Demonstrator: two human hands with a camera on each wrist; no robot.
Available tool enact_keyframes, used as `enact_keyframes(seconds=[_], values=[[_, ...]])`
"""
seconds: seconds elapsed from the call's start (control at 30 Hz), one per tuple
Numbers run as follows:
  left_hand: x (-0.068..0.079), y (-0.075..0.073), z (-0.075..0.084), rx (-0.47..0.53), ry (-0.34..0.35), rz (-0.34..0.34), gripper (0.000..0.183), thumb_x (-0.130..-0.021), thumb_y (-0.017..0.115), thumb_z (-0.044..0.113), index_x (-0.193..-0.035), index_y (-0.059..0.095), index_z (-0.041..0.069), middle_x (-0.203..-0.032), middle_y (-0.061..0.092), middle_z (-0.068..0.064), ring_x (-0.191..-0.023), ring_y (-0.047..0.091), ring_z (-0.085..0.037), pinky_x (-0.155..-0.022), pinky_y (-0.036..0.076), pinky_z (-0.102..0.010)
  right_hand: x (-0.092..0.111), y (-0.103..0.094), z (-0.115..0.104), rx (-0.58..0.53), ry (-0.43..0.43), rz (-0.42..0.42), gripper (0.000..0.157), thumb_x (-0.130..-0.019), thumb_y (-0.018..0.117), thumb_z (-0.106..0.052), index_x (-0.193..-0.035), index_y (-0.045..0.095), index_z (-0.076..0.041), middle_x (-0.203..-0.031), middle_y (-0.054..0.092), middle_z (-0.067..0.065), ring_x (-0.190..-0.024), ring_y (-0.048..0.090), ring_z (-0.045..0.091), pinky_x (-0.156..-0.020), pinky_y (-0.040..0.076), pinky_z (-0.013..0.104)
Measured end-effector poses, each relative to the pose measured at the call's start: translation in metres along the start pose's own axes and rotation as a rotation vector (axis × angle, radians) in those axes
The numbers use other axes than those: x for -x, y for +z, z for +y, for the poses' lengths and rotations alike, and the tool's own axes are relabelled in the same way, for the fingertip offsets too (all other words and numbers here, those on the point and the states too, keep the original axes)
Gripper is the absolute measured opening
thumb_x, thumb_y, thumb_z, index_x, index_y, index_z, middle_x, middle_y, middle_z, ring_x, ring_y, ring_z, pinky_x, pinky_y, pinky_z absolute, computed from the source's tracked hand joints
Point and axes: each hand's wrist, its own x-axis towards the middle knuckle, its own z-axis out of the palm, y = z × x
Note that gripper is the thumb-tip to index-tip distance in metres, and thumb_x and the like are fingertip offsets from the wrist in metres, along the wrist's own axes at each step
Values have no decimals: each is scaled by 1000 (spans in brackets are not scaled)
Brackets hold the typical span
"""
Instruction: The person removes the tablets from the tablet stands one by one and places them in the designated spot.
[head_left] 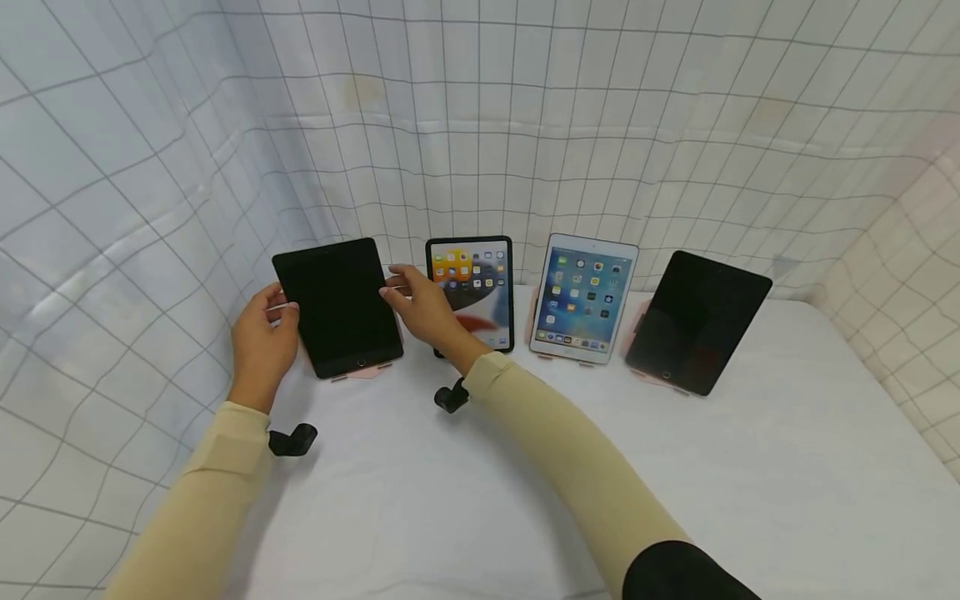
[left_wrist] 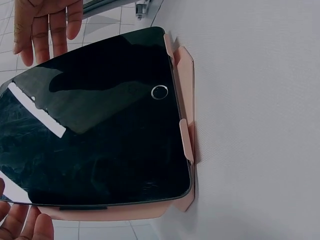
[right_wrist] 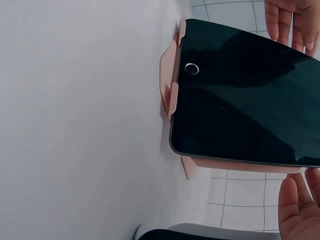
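A dark-screened black tablet leans back in a pink stand at the left of the row, home button at its lower edge. My left hand is at its left edge, fingers loosely bent and thumb tip beside the screen. At the opposite edge is my right hand, its fingers and thumb pointing at the tablet's side. In the left wrist view the right hand shows fairly straight fingers along the edge. The right wrist view has the left hand with fingertips right at the tablet's rim.
Right of it stand a black-framed tablet with a lit screen, partly behind my right hand, a white tablet showing app icons, and another dark tablet. White cloth covers the table; gridded curtains surround it.
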Motion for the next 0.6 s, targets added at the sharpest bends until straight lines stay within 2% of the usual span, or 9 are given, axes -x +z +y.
enact_keyframes(seconds=[0.17,0.3,0.47,0.6], values=[[-1,1,0,21,-13,21,45,-105,46,25,-144,48,3,-133,56,-18,-120,53,-31,-101,43,-44,-1,1,-3,-15,9,26,44,-103,56,-31,-144,48,-16,-125,63,-1,-117,58,13,-94,49,27],[0,3,-1,40,-18,69,40,-105,46,25,-136,53,0,-125,58,-18,-114,53,-27,-95,43,-34,0,0,-5,6,-4,39,39,-104,54,-31,-140,52,-18,-121,64,-1,-117,57,14,-94,50,28],[3,3,0,83,-19,131,34,-105,49,24,-125,57,-3,-110,58,-10,-92,53,-9,-77,42,-19,2,1,-8,5,-15,61,32,-104,53,-29,-134,55,-18,-117,65,-1,-114,58,13,-93,49,29],[4,2,0,111,-11,139,33,-104,51,23,-122,57,-4,-105,57,-5,-79,51,2,-70,43,-15,3,2,-10,-24,-24,91,27,-104,55,-27,-128,57,-15,-115,65,0,-108,59,13,-90,49,26]])
